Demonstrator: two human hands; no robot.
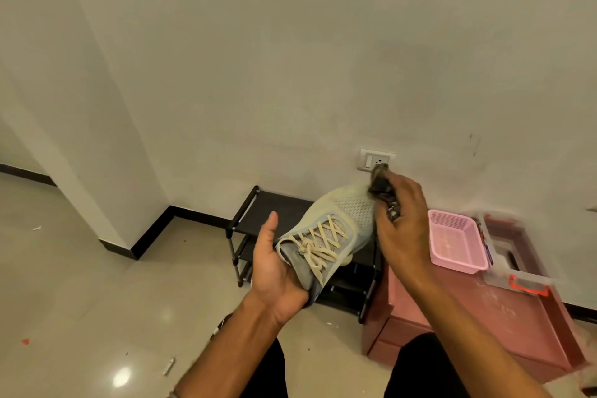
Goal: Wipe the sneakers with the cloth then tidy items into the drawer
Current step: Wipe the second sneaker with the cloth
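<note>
Mid-frame, my left hand (277, 271) cradles the sneaker (326, 236) by its heel, long axis running toward upper right, where my right hand (400, 223) pinches the cloth (381, 186) against its toe.

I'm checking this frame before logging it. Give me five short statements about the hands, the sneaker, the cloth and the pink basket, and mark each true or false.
1. The left hand holds the sneaker at its heel end. True.
2. The right hand has a dark cloth in its grip at the sneaker's toe. True.
3. The sneaker rests on the black shoe rack. False: it is held up in the air in front of the rack.
4. The pink basket sits on the floor. False: it sits on top of the pink drawer unit.
5. The sneaker's laces are tied. True.
</note>
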